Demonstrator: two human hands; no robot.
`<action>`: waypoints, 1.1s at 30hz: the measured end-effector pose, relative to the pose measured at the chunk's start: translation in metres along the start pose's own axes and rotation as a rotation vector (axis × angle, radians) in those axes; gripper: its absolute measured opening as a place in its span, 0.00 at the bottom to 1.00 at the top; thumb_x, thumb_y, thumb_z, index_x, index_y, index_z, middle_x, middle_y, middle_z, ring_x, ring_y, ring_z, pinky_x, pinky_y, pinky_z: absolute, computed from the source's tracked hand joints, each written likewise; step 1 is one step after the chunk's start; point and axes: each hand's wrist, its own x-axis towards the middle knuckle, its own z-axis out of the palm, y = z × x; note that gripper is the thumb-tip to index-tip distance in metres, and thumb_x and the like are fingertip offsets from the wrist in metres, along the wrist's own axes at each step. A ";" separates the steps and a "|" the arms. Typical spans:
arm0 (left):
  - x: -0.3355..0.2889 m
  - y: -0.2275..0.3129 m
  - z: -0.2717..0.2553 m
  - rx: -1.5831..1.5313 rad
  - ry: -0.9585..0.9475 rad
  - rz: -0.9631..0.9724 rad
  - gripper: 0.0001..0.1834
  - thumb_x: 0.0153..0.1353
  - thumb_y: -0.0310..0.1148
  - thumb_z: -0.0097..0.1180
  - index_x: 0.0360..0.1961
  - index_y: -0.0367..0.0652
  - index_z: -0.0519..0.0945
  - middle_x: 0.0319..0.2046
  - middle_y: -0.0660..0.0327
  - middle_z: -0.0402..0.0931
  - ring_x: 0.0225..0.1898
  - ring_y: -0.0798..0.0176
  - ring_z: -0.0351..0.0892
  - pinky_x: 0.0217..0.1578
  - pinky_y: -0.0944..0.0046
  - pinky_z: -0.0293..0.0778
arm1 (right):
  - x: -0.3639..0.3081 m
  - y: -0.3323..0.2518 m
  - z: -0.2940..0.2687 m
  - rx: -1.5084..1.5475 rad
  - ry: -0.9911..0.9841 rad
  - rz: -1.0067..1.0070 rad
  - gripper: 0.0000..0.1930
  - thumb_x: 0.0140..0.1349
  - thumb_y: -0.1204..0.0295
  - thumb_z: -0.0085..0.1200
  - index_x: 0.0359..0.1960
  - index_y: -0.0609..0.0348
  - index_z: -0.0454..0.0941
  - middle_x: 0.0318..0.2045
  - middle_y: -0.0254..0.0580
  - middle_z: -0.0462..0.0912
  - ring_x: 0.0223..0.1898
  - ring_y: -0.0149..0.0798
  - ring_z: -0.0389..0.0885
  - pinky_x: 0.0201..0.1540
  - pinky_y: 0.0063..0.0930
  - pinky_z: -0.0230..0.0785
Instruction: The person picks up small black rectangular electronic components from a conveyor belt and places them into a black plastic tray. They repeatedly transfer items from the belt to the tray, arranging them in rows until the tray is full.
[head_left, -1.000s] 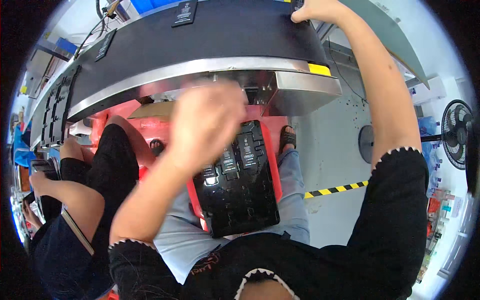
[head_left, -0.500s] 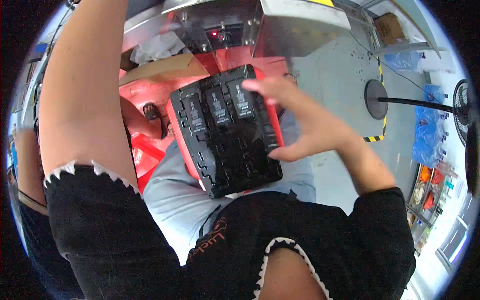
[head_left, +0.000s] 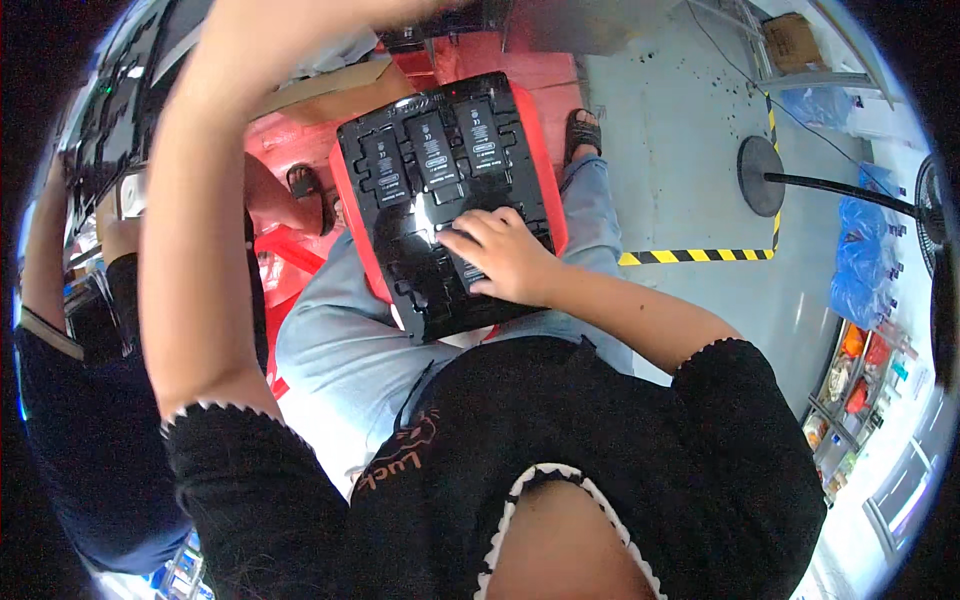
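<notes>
A black moulded tray (head_left: 372, 230) with shaped recesses stands on a red base (head_left: 540, 130) between my knees. Along its far side lie three flat black battery packs, at the left (head_left: 384, 165), middle (head_left: 432, 150) and right (head_left: 482, 135). My right hand (head_left: 512, 258) is over the near right part of the tray with fingers bent. Another labelled black battery pack (head_left: 473, 271) shows between its thumb and index finger, partly covered by them. My left arm (head_left: 200, 230) is raised and bends across the top edge, where the hand is out of view.
At the left, a co-worker's arm (head_left: 45, 250) shows beside black trays (head_left: 110, 120). A cardboard piece (head_left: 335, 100) lies beyond my knees. To the right stand a fan base (head_left: 760, 175), blue bags (head_left: 860, 255) and striped floor tape (head_left: 700, 257). A metal bench edge crosses the top.
My right hand has moved left and inward from the tray's right edge onto its near part. My left arm has swung to the right across the top. The tray appears higher in the view.
</notes>
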 end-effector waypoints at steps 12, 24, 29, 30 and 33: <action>-0.282 0.012 0.076 -0.037 -0.509 -0.254 0.54 0.28 0.39 0.75 0.62 0.39 0.64 0.51 0.50 0.64 0.55 0.45 0.63 0.59 0.47 0.58 | 0.037 -0.008 -0.094 0.236 0.657 0.125 0.12 0.61 0.75 0.52 0.47 0.60 0.77 0.36 0.46 0.82 0.37 0.41 0.82 0.42 0.33 0.74; -0.299 0.010 0.086 -0.132 -0.582 -0.249 0.48 0.40 0.40 0.71 0.64 0.43 0.63 0.60 0.50 0.58 0.68 0.45 0.51 0.67 0.37 0.39 | 0.194 0.094 -0.359 -0.488 0.535 0.161 0.47 0.42 0.61 0.66 0.65 0.64 0.57 0.64 0.58 0.60 0.65 0.53 0.59 0.66 0.39 0.55; -0.293 0.008 0.078 -0.104 -0.634 -0.265 0.48 0.41 0.42 0.70 0.64 0.41 0.62 0.62 0.53 0.59 0.69 0.46 0.49 0.68 0.36 0.36 | 0.241 0.122 -0.398 -0.335 -0.098 0.533 0.47 0.37 0.57 0.68 0.63 0.63 0.63 0.55 0.57 0.73 0.55 0.48 0.72 0.56 0.39 0.66; -0.294 0.004 0.079 -0.091 -0.644 -0.264 0.48 0.42 0.42 0.70 0.64 0.41 0.62 0.62 0.54 0.59 0.70 0.47 0.49 0.68 0.36 0.36 | 0.245 0.126 -0.405 -0.169 -0.220 0.592 0.40 0.40 0.63 0.68 0.58 0.65 0.67 0.47 0.50 0.79 0.46 0.44 0.78 0.46 0.36 0.73; -0.296 -0.001 0.078 -0.076 -0.651 -0.272 0.47 0.43 0.42 0.69 0.64 0.42 0.62 0.63 0.56 0.58 0.70 0.48 0.46 0.68 0.36 0.35 | 0.240 0.150 -0.400 -0.042 -0.095 0.534 0.36 0.40 0.69 0.69 0.53 0.70 0.71 0.40 0.48 0.80 0.38 0.40 0.80 0.40 0.34 0.75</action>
